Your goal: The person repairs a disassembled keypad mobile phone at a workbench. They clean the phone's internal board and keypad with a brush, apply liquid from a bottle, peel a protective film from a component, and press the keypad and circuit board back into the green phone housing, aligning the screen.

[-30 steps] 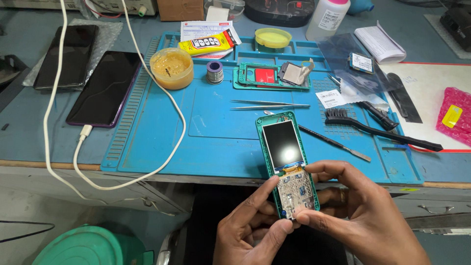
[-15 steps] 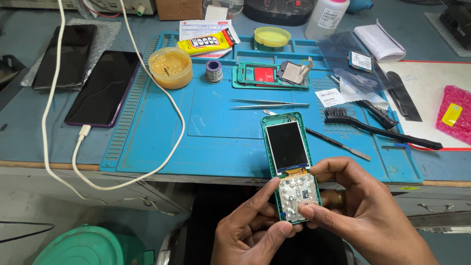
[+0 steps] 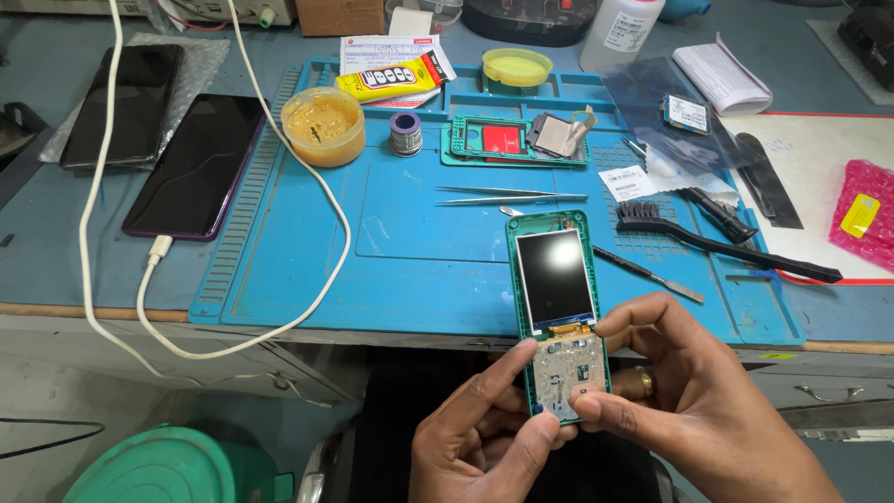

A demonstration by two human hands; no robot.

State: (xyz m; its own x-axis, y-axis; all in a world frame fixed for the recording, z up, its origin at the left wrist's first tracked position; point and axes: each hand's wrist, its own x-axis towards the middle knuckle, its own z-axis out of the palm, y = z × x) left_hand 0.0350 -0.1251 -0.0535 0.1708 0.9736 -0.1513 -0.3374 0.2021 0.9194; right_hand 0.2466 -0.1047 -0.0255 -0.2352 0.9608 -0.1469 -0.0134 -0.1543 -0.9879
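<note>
both hands, left hand (image 3: 484,438) and right hand (image 3: 694,410), closed around green opened phone (image 3: 559,312), its lower edge hidden behind fingertips

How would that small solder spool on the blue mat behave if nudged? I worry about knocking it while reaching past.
The solder spool stands on its flat end, so it would probably slide, not roll. Tipped over, its round shape would likely roll across the smooth blue mat.

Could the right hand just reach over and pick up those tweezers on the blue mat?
Probably not right away: the right hand is busy gripping the green phone together with the left hand. The tweezers lie uncovered on the mat, nothing blocking them.
</note>
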